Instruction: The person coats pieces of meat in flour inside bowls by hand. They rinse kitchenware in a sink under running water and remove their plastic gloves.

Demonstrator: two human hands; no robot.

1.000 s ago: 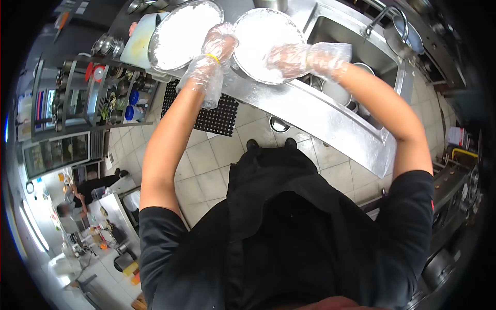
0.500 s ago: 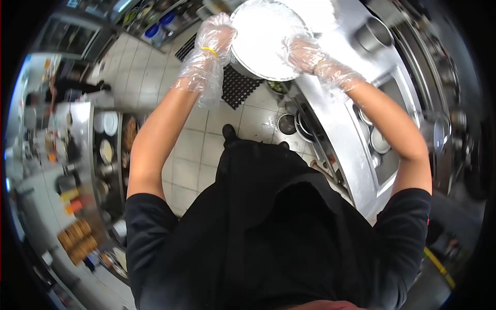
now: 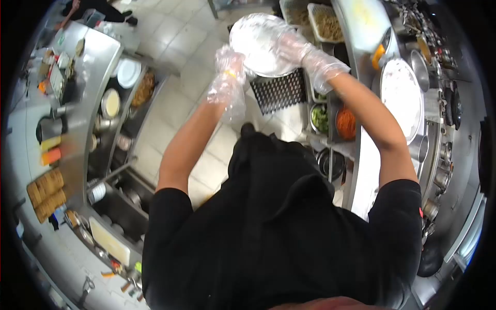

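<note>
A round metal tray (image 3: 256, 44) with white powder on it is held up over the floor at the top middle. My left hand (image 3: 230, 64), in a clear plastic glove with a yellow band at the wrist, grips the tray's left edge. At the tray's right side is my right hand (image 3: 297, 49), also gloved, its fingers reaching over the rim and powdered surface. The glove plastic blurs the fingertips. A second tray of white powder (image 3: 400, 98) rests on the steel counter (image 3: 366, 170) to the right.
Below the held tray lies a black perforated mat (image 3: 280, 94). Containers of shredded orange food (image 3: 345, 123) and green vegetables (image 3: 319, 118) sit in the right counter. A steel counter (image 3: 98, 57) runs along the left. Part of another person (image 3: 98, 9) shows at the top left.
The held tray has come off the counter and is now over the floor, both hands with it. The view has turned, bringing the left counter nearer and the second tray to the right.
</note>
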